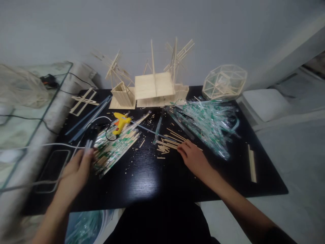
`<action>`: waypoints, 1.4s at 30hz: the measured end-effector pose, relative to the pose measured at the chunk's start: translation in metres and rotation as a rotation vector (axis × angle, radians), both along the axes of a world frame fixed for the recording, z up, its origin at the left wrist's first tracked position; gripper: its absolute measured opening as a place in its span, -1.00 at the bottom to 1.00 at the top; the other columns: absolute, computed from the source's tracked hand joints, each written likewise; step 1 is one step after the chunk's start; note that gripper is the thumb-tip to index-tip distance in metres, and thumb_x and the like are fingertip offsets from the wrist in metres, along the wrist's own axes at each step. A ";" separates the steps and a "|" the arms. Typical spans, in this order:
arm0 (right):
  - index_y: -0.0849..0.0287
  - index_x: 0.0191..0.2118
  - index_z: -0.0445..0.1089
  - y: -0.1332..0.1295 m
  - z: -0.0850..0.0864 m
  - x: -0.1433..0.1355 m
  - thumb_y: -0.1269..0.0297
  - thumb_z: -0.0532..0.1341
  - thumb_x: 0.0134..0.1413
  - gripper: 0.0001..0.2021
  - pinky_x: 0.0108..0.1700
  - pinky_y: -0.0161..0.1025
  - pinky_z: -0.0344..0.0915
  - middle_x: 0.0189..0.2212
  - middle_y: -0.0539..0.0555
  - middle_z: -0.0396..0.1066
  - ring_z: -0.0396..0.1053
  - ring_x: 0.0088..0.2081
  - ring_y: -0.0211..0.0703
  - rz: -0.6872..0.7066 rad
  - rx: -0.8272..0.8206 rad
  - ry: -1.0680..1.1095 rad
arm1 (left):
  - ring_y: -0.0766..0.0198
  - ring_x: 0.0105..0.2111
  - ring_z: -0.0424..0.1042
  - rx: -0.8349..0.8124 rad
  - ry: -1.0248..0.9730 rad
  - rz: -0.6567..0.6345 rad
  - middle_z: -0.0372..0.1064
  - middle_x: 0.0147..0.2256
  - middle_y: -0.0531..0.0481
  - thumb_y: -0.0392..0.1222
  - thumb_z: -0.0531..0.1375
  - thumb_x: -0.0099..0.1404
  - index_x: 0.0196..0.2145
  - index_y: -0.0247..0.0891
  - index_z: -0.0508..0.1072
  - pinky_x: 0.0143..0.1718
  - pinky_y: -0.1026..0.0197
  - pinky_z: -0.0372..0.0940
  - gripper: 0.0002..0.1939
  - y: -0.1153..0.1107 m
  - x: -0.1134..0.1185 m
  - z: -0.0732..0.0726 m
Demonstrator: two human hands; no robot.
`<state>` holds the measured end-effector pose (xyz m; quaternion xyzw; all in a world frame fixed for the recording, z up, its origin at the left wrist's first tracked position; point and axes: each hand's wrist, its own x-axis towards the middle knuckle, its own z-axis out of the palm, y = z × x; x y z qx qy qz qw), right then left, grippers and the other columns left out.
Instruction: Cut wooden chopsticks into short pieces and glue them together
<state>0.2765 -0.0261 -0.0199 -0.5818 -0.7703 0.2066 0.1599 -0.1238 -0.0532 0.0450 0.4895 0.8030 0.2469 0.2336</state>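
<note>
My left hand (79, 165) is closed, pinching a small pale thing (88, 144) too blurred to name, beside a dark blurred object and a white cable. My right hand (193, 156) has its fingers curled at the right end of a loose pile of short wooden sticks (165, 146), closed on some of them. Between the hands, a yellow glue gun (120, 123) rests on wooden sticks in clear and green plastic wrappers (118, 147). A long thin translucent rod (149, 130) reaches from its area toward the pile.
Wooden stick models (154, 84) stand along the table's back, with a faceted wooden frame (224, 82) at the right. Crumpled plastic wrappers (210, 122) cover the right rear. A phone-shaped object (53, 169) lies at left. Two or so strips (252, 164) lie right, and a bucket (101, 223) stands below.
</note>
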 end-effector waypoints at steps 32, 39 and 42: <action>0.19 -0.21 0.45 0.006 -0.005 0.003 0.48 0.22 0.29 -0.92 -0.09 -0.10 0.40 -0.23 0.13 0.46 0.46 -0.15 -0.01 -0.002 -0.012 0.005 | -0.31 0.14 0.36 0.111 0.409 -0.259 0.36 0.09 -0.37 0.16 0.07 0.35 0.18 -0.28 0.32 0.14 -0.27 0.29 -0.41 0.041 0.024 -0.025; 0.18 -0.24 0.44 0.005 -0.007 0.004 0.50 0.23 0.27 -0.90 -0.07 -0.09 0.41 -0.24 0.13 0.46 0.44 -0.16 -0.03 0.010 0.043 0.038 | -0.23 0.13 0.35 0.032 0.488 -0.465 0.31 0.14 -0.44 0.14 0.08 0.33 0.15 -0.42 0.36 0.17 -0.19 0.25 -0.37 0.102 0.053 -0.030; 0.18 -0.24 0.44 0.003 -0.008 0.005 0.48 0.23 0.28 -0.91 -0.08 -0.11 0.41 -0.23 0.12 0.46 0.45 -0.17 -0.04 -0.001 0.040 0.069 | -0.29 0.05 0.39 -0.039 0.597 -0.460 0.36 0.07 -0.50 0.16 0.09 0.32 0.15 -0.48 0.34 0.08 -0.22 0.29 -0.33 0.121 0.058 -0.034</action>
